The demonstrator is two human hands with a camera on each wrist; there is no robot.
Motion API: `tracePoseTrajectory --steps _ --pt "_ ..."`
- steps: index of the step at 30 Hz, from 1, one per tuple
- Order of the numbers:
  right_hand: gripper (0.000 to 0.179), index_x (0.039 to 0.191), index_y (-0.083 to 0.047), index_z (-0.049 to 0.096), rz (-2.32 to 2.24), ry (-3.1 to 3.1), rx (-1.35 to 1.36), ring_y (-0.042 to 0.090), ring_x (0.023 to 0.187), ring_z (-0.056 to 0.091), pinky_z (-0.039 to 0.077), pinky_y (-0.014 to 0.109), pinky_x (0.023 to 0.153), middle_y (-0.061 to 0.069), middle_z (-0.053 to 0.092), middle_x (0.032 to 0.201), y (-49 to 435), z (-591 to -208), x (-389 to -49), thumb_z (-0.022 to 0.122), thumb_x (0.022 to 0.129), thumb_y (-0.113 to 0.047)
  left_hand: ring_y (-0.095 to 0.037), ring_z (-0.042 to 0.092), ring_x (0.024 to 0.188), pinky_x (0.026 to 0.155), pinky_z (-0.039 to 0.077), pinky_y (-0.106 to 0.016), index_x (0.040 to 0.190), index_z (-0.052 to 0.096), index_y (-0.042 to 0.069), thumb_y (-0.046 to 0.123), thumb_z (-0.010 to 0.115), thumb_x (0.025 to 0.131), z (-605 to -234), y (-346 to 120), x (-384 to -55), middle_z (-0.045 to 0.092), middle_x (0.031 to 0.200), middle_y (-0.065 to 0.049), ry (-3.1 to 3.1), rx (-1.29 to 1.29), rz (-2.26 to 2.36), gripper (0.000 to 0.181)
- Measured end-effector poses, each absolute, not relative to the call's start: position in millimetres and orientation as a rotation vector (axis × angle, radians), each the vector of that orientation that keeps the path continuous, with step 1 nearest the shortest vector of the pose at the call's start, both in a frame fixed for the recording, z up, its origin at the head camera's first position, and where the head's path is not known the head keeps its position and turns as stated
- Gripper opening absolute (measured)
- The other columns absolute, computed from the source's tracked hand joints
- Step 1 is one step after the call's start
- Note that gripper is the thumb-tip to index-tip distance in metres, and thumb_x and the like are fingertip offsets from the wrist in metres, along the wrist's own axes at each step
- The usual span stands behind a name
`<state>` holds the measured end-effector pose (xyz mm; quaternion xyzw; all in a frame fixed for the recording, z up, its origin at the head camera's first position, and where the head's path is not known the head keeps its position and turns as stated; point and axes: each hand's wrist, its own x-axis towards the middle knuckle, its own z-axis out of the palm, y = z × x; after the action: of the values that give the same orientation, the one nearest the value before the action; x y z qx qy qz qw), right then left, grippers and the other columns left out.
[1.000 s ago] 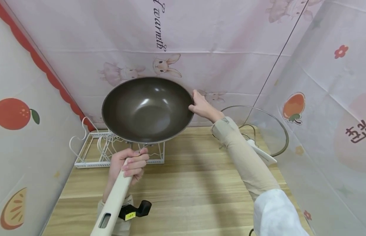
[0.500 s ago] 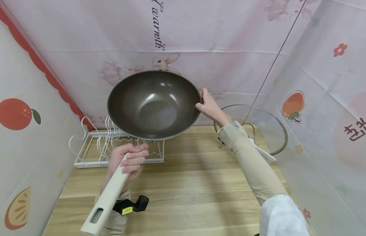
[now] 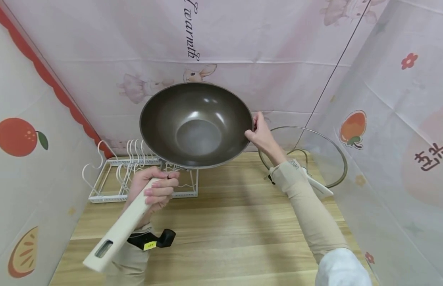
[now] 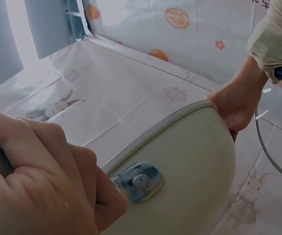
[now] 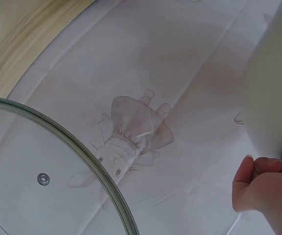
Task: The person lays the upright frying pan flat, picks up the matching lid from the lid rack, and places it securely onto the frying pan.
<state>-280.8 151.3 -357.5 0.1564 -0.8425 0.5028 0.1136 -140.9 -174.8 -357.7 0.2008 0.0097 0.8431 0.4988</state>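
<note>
A wok (image 3: 198, 127) with a dark inside is held up above the table, its opening tilted toward the head camera. Its pale outer wall (image 4: 190, 166) and a metal handle bracket (image 4: 143, 181) show in the left wrist view. My left hand (image 3: 153, 188) grips the cream handle (image 3: 118, 228) close to the bowl. At the wok's right edge, my right hand (image 3: 262, 135) holds the rim, thumb on the inner side and the other fingers behind. The right wrist view shows that hand (image 5: 263, 188) against the pale outside of the bowl.
A white wire rack (image 3: 110, 197) stands on the wooden table (image 3: 221, 238) at the back left, partly behind the wok. A glass lid (image 3: 344, 159) stands upright in a white holder (image 3: 319, 186) at the right, beside the right forearm. Printed cloth walls (image 3: 278, 39) enclose the table.
The wok has moved to the right and slightly up, its bowl turning more toward the head camera. The handle's end has swung left. Both hands keep their hold.
</note>
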Motion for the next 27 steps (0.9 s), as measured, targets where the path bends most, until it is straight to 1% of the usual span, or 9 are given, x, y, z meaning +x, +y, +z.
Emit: tracePoseTrajectory --steps 5,8,12,17,20,24,27 --pt "0.03 0.093 -0.006 0.031 1.51 -2.418 0.395 0.021 0.078 0.037 0.031 0.029 0.068 0.007 0.032 0.086 154.3 -361.1 -272.0 0.049 0.07 -0.002 -0.003 0.025 0.046 0.039 0.036 -0.012 0.108 0.042 -0.002 0.005 0.03 0.094 -358.0 -178.0 -147.3 0.024 0.066 0.005 0.04 0.487 1.999 0.019" --pt "0.03 0.092 -0.006 0.032 1.535 -2.384 0.378 0.021 0.078 0.037 0.031 0.029 0.068 0.007 0.034 0.086 155.2 -362.9 -265.5 0.05 0.069 -0.001 -0.005 0.025 0.046 0.039 0.034 -0.012 0.111 0.044 -0.003 0.006 0.029 0.095 -359.6 -179.5 -149.6 0.024 0.066 0.005 0.058 0.497 1.973 0.024" --pt "0.03 0.093 -0.006 0.033 1.543 -2.345 0.357 0.021 0.076 0.038 0.034 0.029 0.068 0.006 0.037 0.084 156.6 -367.2 -257.4 0.05 0.069 -0.001 -0.005 0.024 0.045 0.038 0.032 -0.013 0.112 0.045 -0.003 0.008 0.027 0.097 -361.2 -182.4 -153.1 0.023 0.066 0.004 0.102 0.5 1.921 0.026" --pt "0.031 0.093 -0.007 0.034 1.524 -2.308 0.323 0.02 0.082 0.04 0.033 0.028 0.073 0.005 0.038 0.087 160.0 -373.3 -248.0 0.052 0.068 -0.003 -0.005 0.024 0.044 0.036 0.03 -0.014 0.116 0.049 -0.003 0.011 0.026 0.101 -361.3 -184.7 -160.1 0.023 0.065 0.003 0.165 0.5 1.844 0.031" --pt "0.03 0.093 -0.005 0.034 1.562 -2.279 0.296 0.02 0.085 0.039 0.032 0.027 0.075 0.006 0.038 0.088 162.4 -377.6 -242.5 0.052 0.07 0.0 -0.005 0.025 0.044 0.037 0.03 -0.014 0.12 0.051 -0.003 0.012 0.026 0.102 -360.2 -185.5 -164.5 0.023 0.066 0.003 0.202 0.519 1.805 0.034" --pt "0.028 0.093 0.001 0.035 1.596 -2.239 0.259 0.021 0.08 0.04 0.032 0.026 0.069 0.007 0.04 0.085 162.9 -378.5 -231.2 0.052 0.071 0.005 -0.005 0.026 0.045 0.036 0.03 -0.014 0.123 0.048 -0.004 0.012 0.024 0.103 -359.6 -185.7 -169.5 0.024 0.067 0.003 0.228 0.564 1.774 0.034" --pt "0.026 0.091 0.004 0.034 1.613 -2.201 0.239 0.021 0.076 0.04 0.032 0.024 0.065 0.009 0.04 0.082 159.0 -367.9 -213.9 0.05 0.07 0.008 -0.005 0.026 0.045 0.037 0.032 -0.014 0.122 0.046 -0.004 0.01 0.024 0.102 -360.5 -185.7 -171.5 0.024 0.068 0.003 0.246 0.579 1.768 0.033"
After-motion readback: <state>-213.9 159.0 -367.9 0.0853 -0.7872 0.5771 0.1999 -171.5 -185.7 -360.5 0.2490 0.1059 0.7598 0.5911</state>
